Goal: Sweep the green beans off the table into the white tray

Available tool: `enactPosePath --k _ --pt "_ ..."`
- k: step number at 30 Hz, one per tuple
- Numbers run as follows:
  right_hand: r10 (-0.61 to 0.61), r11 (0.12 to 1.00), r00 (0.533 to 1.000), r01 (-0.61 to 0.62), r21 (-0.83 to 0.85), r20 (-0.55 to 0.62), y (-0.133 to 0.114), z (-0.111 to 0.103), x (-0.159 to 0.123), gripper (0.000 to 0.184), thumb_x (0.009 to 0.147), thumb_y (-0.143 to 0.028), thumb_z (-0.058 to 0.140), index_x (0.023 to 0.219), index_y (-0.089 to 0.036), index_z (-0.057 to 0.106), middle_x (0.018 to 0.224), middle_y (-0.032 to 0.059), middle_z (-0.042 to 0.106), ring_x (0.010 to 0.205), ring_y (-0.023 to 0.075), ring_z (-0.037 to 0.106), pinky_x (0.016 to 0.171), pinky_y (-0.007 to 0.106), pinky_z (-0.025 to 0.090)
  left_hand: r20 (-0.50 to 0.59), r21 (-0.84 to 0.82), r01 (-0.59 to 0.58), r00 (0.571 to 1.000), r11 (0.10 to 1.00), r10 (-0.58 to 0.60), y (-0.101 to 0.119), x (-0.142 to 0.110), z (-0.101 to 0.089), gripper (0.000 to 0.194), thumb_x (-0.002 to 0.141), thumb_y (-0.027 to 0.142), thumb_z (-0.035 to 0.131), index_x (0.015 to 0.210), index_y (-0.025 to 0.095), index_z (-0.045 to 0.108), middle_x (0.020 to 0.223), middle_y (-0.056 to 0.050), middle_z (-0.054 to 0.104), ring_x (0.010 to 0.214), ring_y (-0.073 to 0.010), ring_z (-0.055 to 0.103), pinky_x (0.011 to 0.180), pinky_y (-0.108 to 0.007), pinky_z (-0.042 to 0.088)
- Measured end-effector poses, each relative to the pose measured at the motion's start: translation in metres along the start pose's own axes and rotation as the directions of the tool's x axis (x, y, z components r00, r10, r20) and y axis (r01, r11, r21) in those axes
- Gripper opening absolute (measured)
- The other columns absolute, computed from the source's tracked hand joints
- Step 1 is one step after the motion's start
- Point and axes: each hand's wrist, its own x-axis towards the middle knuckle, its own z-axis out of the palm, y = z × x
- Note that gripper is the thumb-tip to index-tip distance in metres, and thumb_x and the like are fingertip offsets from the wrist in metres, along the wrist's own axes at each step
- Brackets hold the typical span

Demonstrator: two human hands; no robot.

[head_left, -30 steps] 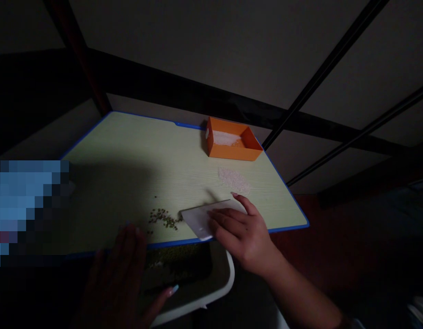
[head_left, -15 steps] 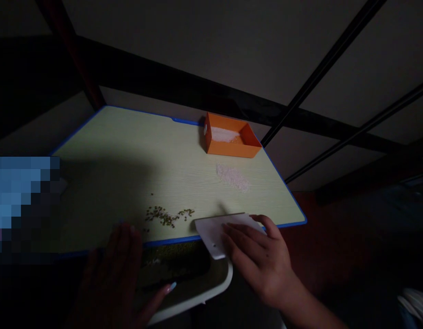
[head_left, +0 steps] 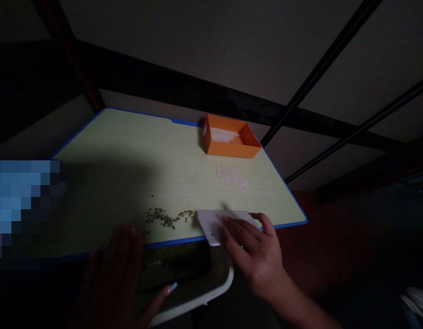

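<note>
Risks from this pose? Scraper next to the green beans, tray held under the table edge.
1. The green beans lie scattered, so the white scraper in the right hand may miss some.
2. The tray, held by the left hand, covers only part of the table edge; beans could drop past it.
3. The rice pile is close; strays might mix.

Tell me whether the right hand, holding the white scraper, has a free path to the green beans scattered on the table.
Probably yes. The right hand holds the white scraper just right of the green beans, with only bare table between them.
</note>
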Motion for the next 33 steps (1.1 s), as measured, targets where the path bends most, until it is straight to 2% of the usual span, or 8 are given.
enactPosePath --k 5,8,12,16,22,26,28,33 --pt "0.017 1.000 1.000 -0.017 -0.002 -0.008 -0.001 0.001 0.000 0.021 0.099 -0.015 0.052 0.104 -0.020 0.072 0.102 0.0066 0.083 0.092 0.0201 0.076 0.095 0.042 0.043 -0.018 0.010 -0.032 0.999 0.999 0.032 0.003 0.002 -0.003 0.090 0.088 0.055 0.045 0.158 0.009 0.015 0.177 -0.013 0.007 0.164 -0.0288 0.009 0.133 -0.054 0.012" --pt "0.022 1.000 1.000 -0.022 -0.003 -0.007 -0.001 0.002 0.000 0.020 0.096 -0.013 0.055 0.104 -0.019 0.072 0.102 0.0072 0.083 0.090 0.0204 0.076 0.094 0.042 0.043 -0.005 0.000 -0.009 1.000 1.000 0.009 0.003 0.002 -0.003 0.089 0.088 0.055 0.045 0.160 0.013 0.012 0.177 -0.011 0.007 0.164 -0.0293 0.010 0.133 -0.058 0.015" --pt "0.019 1.000 1.000 -0.019 0.012 -0.008 -0.002 0.002 0.001 0.021 0.097 -0.013 0.054 0.105 -0.019 0.072 0.104 0.0076 0.083 0.091 0.0209 0.076 0.095 0.043 0.043 0.010 -0.001 0.014 1.000 1.000 -0.014 0.000 0.000 -0.002 0.092 0.087 0.061 0.043 0.161 0.019 0.009 0.176 -0.010 0.010 0.163 -0.0340 0.017 0.128 -0.065 0.025" --pt "0.010 1.000 1.000 -0.010 0.028 0.015 -0.003 0.001 0.001 0.022 0.100 -0.014 0.051 0.105 -0.018 0.072 0.105 0.0084 0.082 0.095 0.0216 0.076 0.096 0.044 0.042 0.008 0.002 0.012 1.000 1.000 -0.012 -0.002 -0.002 0.000 0.093 0.086 0.061 0.045 0.161 0.019 0.010 0.176 -0.011 0.012 0.162 -0.0365 0.018 0.127 -0.068 0.027" --pt "0.013 1.000 1.000 -0.014 0.021 0.023 -0.005 0.002 0.002 0.021 0.102 -0.014 0.052 0.105 -0.017 0.072 0.106 0.0078 0.082 0.095 0.0212 0.076 0.097 0.044 0.042 0.010 -0.032 0.033 0.999 0.999 -0.033 0.000 -0.002 0.001 0.093 0.084 0.056 0.049 0.161 0.021 0.010 0.177 -0.005 0.005 0.163 -0.0314 0.012 0.133 -0.061 0.016" --pt "0.011 1.000 1.000 -0.011 0.010 0.011 -0.007 0.003 0.006 0.018 0.099 -0.013 0.055 0.102 -0.017 0.073 0.103 0.0066 0.083 0.091 0.0204 0.076 0.096 0.044 0.042 -0.014 -0.031 0.010 1.000 0.999 -0.011 -0.001 0.000 0.000 0.092 0.085 0.054 0.049 0.160 0.017 0.011 0.177 -0.007 0.005 0.164 -0.0288 0.010 0.134 -0.057 0.012" --pt "0.006 1.000 1.000 -0.006 0.001 0.005 -0.008 0.004 0.009 0.019 0.100 -0.013 0.055 0.101 -0.017 0.073 0.101 0.0062 0.083 0.089 0.0199 0.076 0.096 0.044 0.041 -0.016 -0.034 0.015 1.000 0.999 -0.016 -0.002 0.000 0.000 0.091 0.085 0.054 0.049 0.160 0.019 0.012 0.177 -0.006 0.007 0.164 -0.0296 0.013 0.134 -0.059 0.015" --pt "0.024 1.000 0.999 -0.024 0.000 0.032 -0.010 0.003 0.017 0.019 0.100 -0.014 0.053 0.097 -0.017 0.072 0.094 0.0037 0.082 0.081 0.0181 0.073 0.090 0.042 0.040 -0.007 -0.047 0.026 1.000 0.999 -0.026 -0.004 -0.002 0.004 0.095 0.082 0.054 0.054 0.161 0.022 0.012 0.176 -0.008 0.010 0.161 -0.0379 0.020 0.129 -0.070 0.024"
